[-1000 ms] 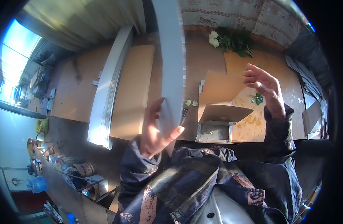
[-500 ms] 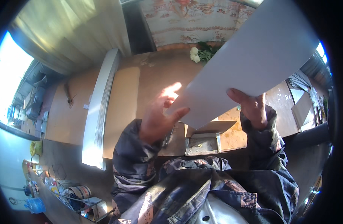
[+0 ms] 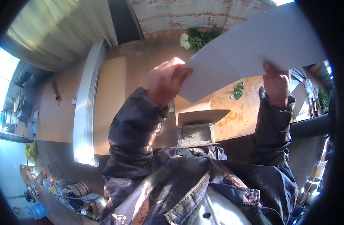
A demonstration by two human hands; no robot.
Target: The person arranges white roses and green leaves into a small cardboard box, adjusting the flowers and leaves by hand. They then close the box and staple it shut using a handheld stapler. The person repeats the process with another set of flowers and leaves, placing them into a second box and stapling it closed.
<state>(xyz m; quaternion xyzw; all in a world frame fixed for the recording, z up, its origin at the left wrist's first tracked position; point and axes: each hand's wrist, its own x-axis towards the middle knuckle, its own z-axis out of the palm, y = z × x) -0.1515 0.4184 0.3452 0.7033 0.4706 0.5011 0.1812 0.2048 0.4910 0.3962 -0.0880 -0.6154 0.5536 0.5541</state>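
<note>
A large white sheet [image 3: 276, 37], stiff like paper or thin card, stretches above the table toward the upper right. A faint crease crosses it near its left end. My left hand [image 3: 166, 81] pinches its left corner between thumb and curled fingers. At the lower edge farther right, my right hand [image 3: 276, 88] grips the sheet with the thumb on top; its other fingers are hidden underneath. Below the sheet, a small open box [image 3: 213, 139] with a raised brown flap stands at the table's near edge.
A tall stack of long white sheets [image 3: 85, 105] lies left on the brown table [image 3: 61, 116], beside a tan board [image 3: 111, 93]. White flowers [image 3: 184, 42] with leaves lie at the back. A green sprig [image 3: 237, 92] rests right of the box. Clutter fills a low shelf [image 3: 63, 202] at lower left.
My left hand has closed on the sheet's left corner, where its fingers were spread before. My right hand has moved right along the lower edge, and the sheet has tilted flatter.
</note>
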